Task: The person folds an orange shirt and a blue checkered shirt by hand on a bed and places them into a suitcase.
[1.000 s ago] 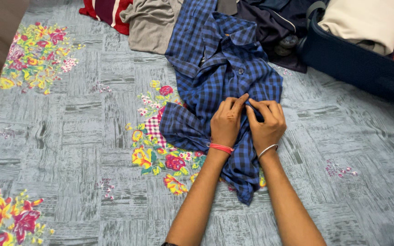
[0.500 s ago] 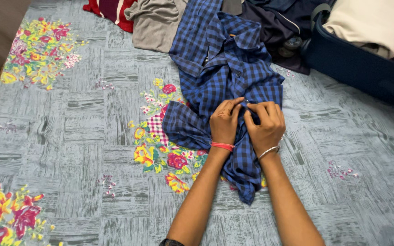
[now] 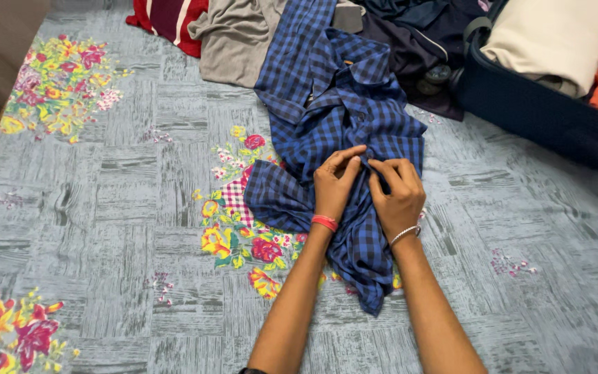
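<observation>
Blue-and-black checked cotton shirt (image 3: 340, 125) lay crumpled face-up mid-bed on the grey floral-print bedsheet (image 3: 105, 208), collar toward the open navy suitcase (image 3: 548, 111). Left hand (image 3: 335, 185) and right hand (image 3: 397, 190) were both pinched closed on the front placket, fingertips nearly meeting; looked like buttoning, though the button itself was hidden. To do it well: keep both placket edges flat and aligned, hold the hole taut with one hand, feed with the other. Grey garment (image 3: 233, 38) and red striped cloth (image 3: 171, 17) sat clear behind.
</observation>
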